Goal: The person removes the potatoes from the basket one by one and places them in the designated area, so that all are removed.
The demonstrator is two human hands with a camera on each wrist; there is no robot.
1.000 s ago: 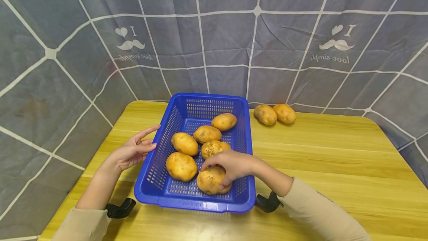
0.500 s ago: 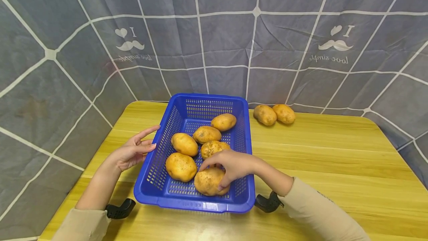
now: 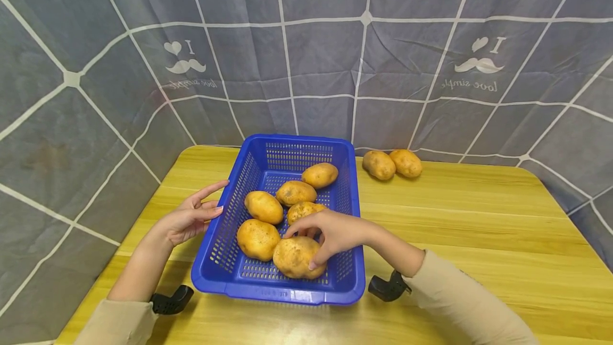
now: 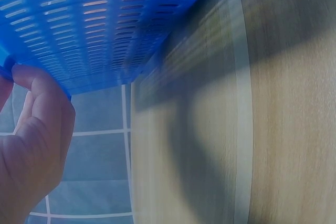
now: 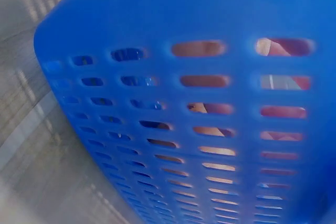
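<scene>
A blue plastic basket (image 3: 280, 295) with slotted walls stands on the table, several potatoes inside it. My right hand (image 3: 336, 233) reaches over its right wall and grips a large potato (image 3: 298, 257) at the near end, thumb on the near side and fingertips over the top. Left of that one lies another potato (image 3: 258, 239). Behind my right fingers a speckled potato (image 3: 304, 211) is partly covered. My left hand (image 3: 189, 218) rests its thumb and index fingertips at the left rim from outside, fingers extended. The right wrist view shows mostly the basket wall (image 5: 152, 3), with my fingers glimpsed through the slots.
Two potatoes, one (image 3: 379, 165) beside the other (image 3: 406, 163), lie on the wooden table (image 3: 460, 217) behind and right of the basket. A grey checked cloth (image 3: 325, 63) hangs along the back and sides. Black camera mounts (image 3: 172, 300) sit at both wrists.
My right hand has shifted the large potato slightly left, towards the neighbouring one. The left hand and the basket stay in place.
</scene>
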